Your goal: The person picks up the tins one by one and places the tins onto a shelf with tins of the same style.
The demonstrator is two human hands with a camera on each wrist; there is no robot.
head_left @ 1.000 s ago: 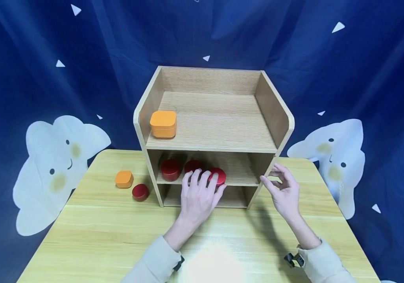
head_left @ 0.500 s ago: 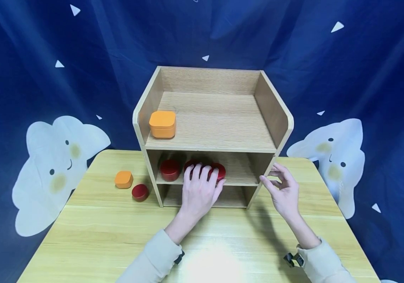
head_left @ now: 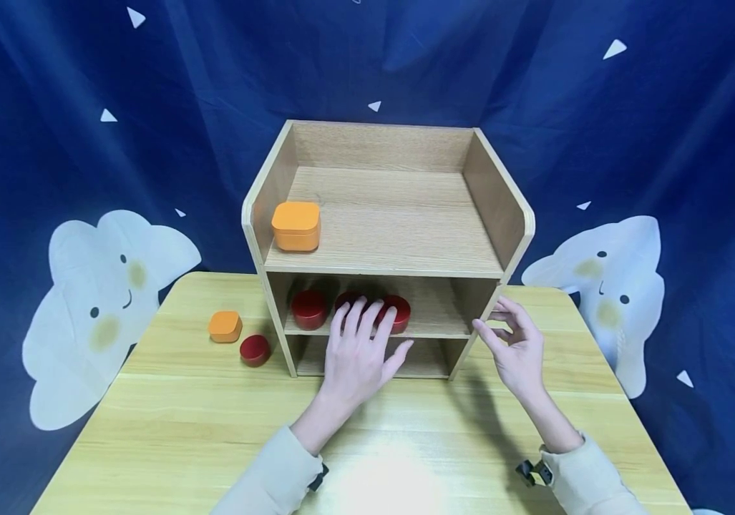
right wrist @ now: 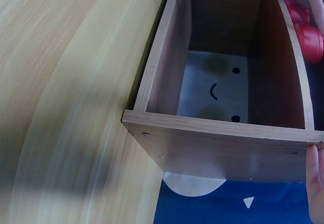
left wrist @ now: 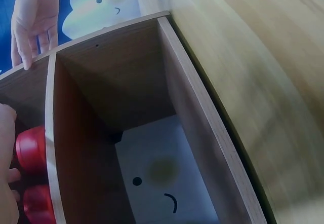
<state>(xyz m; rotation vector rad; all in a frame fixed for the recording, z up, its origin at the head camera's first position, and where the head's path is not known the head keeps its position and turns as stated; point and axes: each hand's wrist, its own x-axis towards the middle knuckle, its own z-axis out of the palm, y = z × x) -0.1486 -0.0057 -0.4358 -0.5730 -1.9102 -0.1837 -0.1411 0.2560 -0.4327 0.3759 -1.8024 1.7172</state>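
Note:
My left hand (head_left: 356, 354) reaches over the front of the wooden shelf's middle tier, palm down, fingers spread and lightly bent. Its fingertips overlap the middle red round tin (head_left: 346, 299) and lie close to the right red round tin (head_left: 398, 313). A third red round tin (head_left: 309, 309) stands at that tier's left end. In the left wrist view, two red tins (left wrist: 31, 150) show beside the fingers. My right hand (head_left: 520, 350) rests its thumb at the front edge of the shelf's right side panel (right wrist: 212, 127), its other fingers loosely bent outside the panel.
An orange rounded-square box (head_left: 296, 226) sits at the front left of the shelf's top tier (head_left: 393, 214). Left of the shelf, a smaller orange box (head_left: 225, 326) and a small red round tin (head_left: 255, 350) lie on the wooden table (head_left: 180, 429). A blue curtain (head_left: 380, 57) hangs behind.
The right red tin has moved slightly back onto the middle tier, and now stands in line with the others. The left hand has then drawn back a little, its thumb spreading away. The right hand stays put.

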